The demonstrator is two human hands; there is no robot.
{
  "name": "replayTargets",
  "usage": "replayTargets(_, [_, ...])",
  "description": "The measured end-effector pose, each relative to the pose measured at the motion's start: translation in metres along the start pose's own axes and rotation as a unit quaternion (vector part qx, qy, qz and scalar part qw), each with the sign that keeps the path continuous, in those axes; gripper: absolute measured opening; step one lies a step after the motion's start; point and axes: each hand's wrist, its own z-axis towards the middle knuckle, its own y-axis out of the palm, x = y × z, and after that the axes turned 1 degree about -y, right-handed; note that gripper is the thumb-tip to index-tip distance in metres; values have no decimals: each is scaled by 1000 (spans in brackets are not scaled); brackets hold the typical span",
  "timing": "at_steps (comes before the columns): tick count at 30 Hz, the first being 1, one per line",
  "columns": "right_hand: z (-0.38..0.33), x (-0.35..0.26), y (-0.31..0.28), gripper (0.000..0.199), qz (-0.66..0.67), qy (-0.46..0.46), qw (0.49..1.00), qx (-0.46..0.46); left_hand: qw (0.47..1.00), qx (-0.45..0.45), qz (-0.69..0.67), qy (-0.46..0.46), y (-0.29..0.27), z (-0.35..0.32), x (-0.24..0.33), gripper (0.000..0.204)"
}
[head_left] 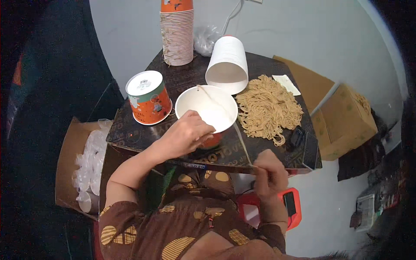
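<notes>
My left hand (184, 134) grips the near rim of an open paper cup (207, 108), white inside and orange outside, standing on a small dark table (143, 132). My right hand (269, 173) is at the table's near right edge, its fingers closed on the end of a thin pale stick (225, 117) that slants up into the cup. A heap of tan dry noodles (268, 108) lies just right of the cup.
A lidded orange cup (148, 97) stands at the left. At the back are a tall stack of orange cups (177, 32) and a tipped stack of white cups (228, 63). Cardboard boxes (346, 121) stand right, a box of plastic lids (89, 164) left, a red stool (292, 208) below.
</notes>
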Motion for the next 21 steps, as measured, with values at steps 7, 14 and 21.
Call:
replayTargets(7, [-15, 13, 18, 15, -113, 92, 988, 45, 998, -18, -45, -47, -8, 11, 0, 23])
replayTargets(14, [-11, 14, 27, 16, -116, 97, 984, 95, 971, -99, -159, -151, -20, 23, 12, 27])
replayTargets(21, [-6, 16, 33, 13, -143, 16, 985, 97, 931, -67, -268, -240, -17, 29, 1, 15])
